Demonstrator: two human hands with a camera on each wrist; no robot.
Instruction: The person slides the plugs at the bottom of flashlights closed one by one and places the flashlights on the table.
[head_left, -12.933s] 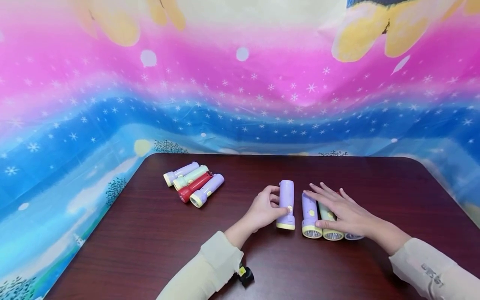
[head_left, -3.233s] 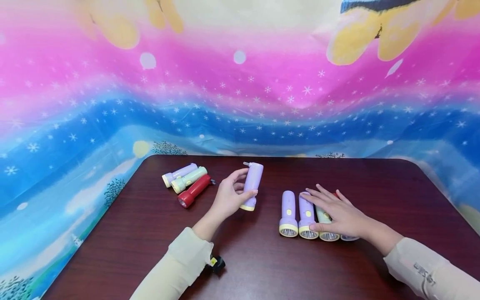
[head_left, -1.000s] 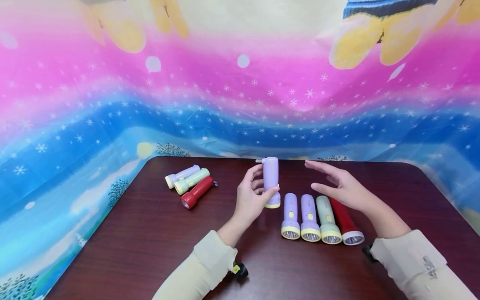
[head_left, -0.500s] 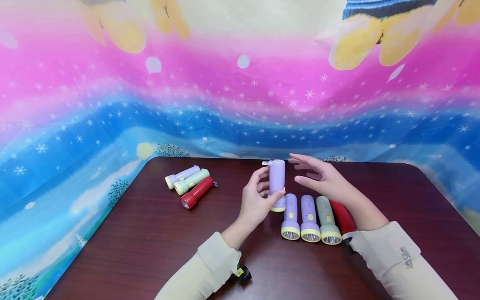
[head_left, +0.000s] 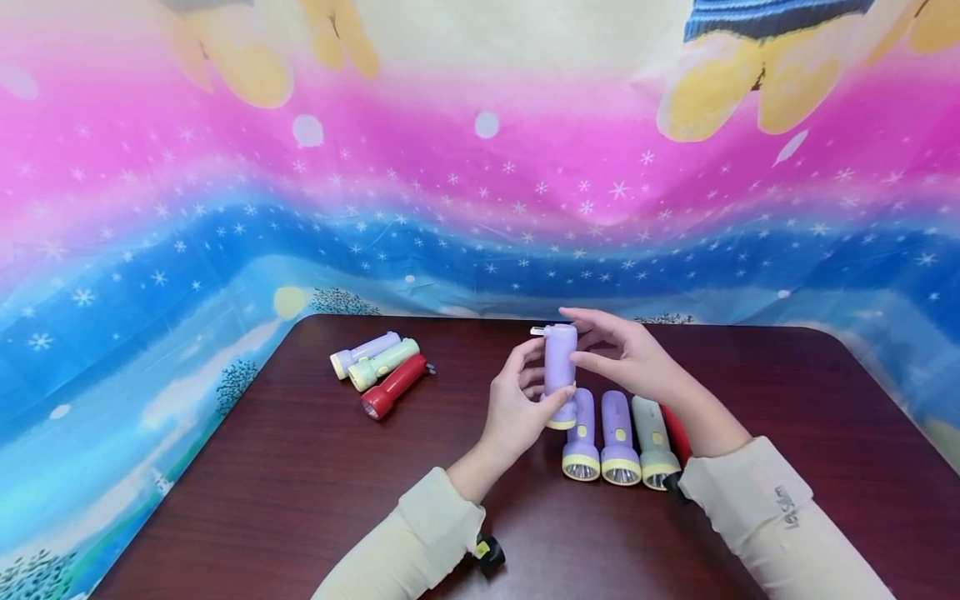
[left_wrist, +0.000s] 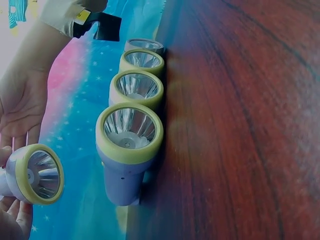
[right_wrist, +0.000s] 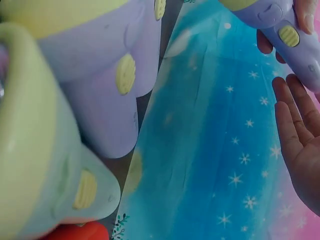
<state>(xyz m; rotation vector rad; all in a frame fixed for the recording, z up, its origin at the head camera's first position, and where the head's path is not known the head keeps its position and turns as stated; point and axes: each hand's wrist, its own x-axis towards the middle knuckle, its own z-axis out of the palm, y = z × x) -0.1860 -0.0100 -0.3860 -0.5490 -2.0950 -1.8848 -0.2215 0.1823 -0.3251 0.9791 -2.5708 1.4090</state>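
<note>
My left hand (head_left: pixel 513 410) grips a purple flashlight (head_left: pixel 560 360) in the air, its yellow-rimmed lens end down. Metal plug prongs (head_left: pixel 537 332) stick out sideways at its tail. My right hand (head_left: pixel 633 354) is at the other side of that flashlight, its fingers extended around the tail and its thumb right at the body. In the right wrist view the right fingers (right_wrist: pixel 295 110) lie straight beside the tail. Below the hands is a row on the table: two purple flashlights (head_left: pixel 581 437) (head_left: pixel 619 437), a pale green flashlight (head_left: pixel 654 433) and a red flashlight (head_left: pixel 677 435), partly hidden by my right arm.
At the left back of the brown table (head_left: pixel 300 500) lie a purple flashlight (head_left: pixel 365 354), a green flashlight (head_left: pixel 384 364) and a red flashlight (head_left: pixel 395 387) with its prongs out. A printed cloth (head_left: pixel 480 208) hangs behind the table.
My right hand has left the row and moved left to the held flashlight. My left hand, having taken that flashlight from the left group, has carried it rightward to over the row.
</note>
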